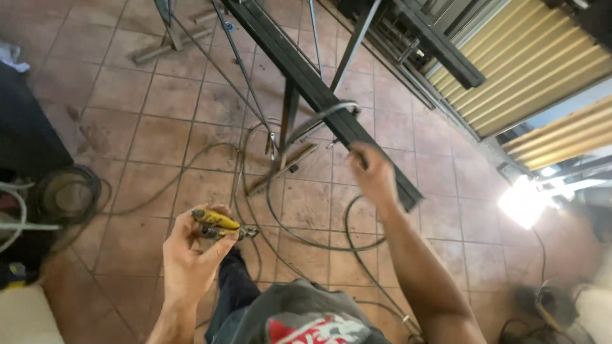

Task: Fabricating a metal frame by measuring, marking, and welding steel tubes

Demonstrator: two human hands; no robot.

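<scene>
At the far left we see a coil of dark cable (pixel 67 194) lying on the tiled floor (pixel 159 137), beside a dark block of furniture whose nature we cannot make out. Moving right, our left hand (pixel 191 251) is raised above the floor with its fingers (pixel 217 245) closed around a yellow-handled tool (pixel 217 222), which looks like pliers or a small clamp; the tool lies across the top of the hand, its darker metal end pointing right and sticking out past the thumb. Below it we see our own dark trouser leg and grey shirt. Behind the tool, loose black cables (pixel 299 236) loop over the tiles in wide curves, and a thin metal stand with slanted legs rises from the floor near the centre. Further right, our right hand (pixel 373 175) reaches up to a long dark steel beam (pixel 319 89) that runs diagonally from the top centre down to the right; the hand is blurred, and it appears to sit against the lower stretch of the beam, but we cannot tell whether its fingers are wrapped around it or merely near it. At the far right stands a corrugated yellow shutter (pixel 542 64), with bright light glaring below it.
</scene>
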